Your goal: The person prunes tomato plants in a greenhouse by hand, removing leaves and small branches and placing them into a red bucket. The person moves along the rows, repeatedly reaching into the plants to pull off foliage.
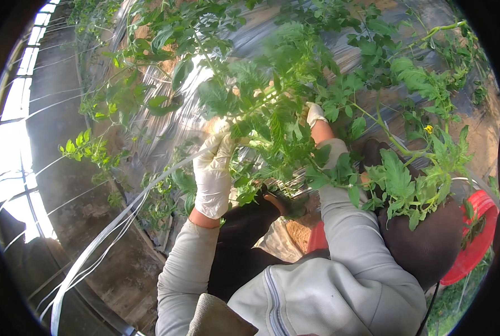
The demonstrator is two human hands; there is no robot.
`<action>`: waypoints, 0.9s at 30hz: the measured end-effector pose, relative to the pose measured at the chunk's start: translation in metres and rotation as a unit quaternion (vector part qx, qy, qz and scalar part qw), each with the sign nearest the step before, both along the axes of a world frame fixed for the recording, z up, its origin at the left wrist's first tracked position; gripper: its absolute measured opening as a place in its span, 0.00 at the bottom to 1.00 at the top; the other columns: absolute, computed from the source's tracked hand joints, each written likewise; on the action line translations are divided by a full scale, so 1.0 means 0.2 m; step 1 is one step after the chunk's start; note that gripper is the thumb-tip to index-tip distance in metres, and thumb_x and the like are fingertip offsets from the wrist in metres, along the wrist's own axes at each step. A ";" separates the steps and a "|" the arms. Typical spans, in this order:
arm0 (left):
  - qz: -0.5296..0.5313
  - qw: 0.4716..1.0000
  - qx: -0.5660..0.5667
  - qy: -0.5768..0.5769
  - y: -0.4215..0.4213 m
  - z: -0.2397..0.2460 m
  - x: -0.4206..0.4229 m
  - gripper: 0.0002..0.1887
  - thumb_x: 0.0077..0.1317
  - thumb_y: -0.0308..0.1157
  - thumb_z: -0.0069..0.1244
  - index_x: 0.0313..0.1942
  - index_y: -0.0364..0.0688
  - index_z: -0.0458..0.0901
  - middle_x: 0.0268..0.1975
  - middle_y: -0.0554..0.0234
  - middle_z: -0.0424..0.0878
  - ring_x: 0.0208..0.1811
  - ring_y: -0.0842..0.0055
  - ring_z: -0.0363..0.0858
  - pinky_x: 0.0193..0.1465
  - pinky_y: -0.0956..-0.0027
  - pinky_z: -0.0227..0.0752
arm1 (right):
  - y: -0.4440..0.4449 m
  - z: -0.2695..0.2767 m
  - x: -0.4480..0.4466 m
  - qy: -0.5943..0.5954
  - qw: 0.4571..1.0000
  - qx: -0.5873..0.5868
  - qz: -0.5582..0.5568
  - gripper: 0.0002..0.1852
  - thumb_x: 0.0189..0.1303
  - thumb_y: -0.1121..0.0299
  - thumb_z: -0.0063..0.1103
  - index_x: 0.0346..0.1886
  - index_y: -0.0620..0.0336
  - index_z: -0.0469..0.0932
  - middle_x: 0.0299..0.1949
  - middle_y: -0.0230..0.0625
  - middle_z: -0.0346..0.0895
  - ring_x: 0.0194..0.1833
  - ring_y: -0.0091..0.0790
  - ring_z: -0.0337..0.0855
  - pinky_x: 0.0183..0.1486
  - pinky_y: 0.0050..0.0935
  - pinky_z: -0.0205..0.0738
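My left hand (214,176), in a white glove, is raised beside a leafy tomato plant (275,126). Its fingers close around white plastic twine (149,187), which trails away to the lower left. The fingertips are next to a green stem (260,140) of the plant; whether they grip it too is unclear. My right hand (316,113), gloved as well, reaches in among the leaves on the plant's right side. Foliage covers most of its fingers, so what it touches there cannot be made out.
Shiny plastic mulch film (178,101) covers the soil beyond the plant. Another tomato stem (391,136), with a yellow flower (428,129), arches close by my right arm. A red bucket (470,262) is at the far right. Strings and a bright opening (10,147) lie left.
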State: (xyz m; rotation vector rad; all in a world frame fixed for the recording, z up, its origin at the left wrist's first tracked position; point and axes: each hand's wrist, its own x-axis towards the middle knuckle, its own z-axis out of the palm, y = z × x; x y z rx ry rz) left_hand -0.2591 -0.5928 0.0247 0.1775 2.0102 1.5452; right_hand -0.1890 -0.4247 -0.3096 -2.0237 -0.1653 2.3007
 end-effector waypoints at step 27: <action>-0.082 0.996 -0.014 0.042 -0.01 -0.01 -0.04 0.14 0.78 0.33 0.53 0.54 0.32 0.86 0.45 0.65 0.88 0.49 0.81 0.80 0.60 0.73 0.70 | -0.25 -0.07 0.23 0.149 0.985 0.043 -0.074 0.12 0.73 0.57 0.50 0.32 0.48 0.73 0.23 0.27 0.71 0.21 0.26 0.66 0.20 0.29 0.57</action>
